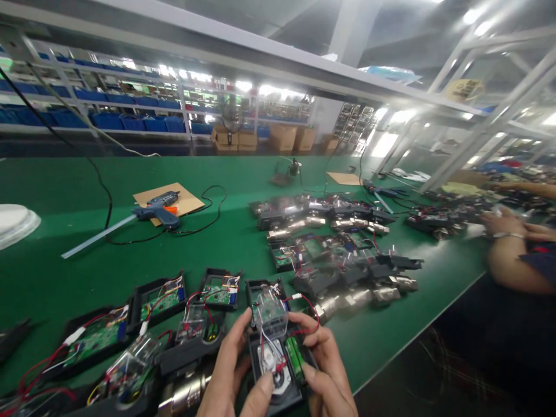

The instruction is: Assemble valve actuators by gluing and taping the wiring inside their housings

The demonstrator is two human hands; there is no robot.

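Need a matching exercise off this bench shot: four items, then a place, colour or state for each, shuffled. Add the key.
Items
1. glue gun
2. cylindrical cell
3. storage bins
4. left hand

Places, colours, states
A. blue, on background shelves
B. gripping one side of an open black housing
C. lying partly on a cardboard sheet
D. green, inside the held housing, beside the right thumb

Pairs
1-C
2-D
3-A
4-B
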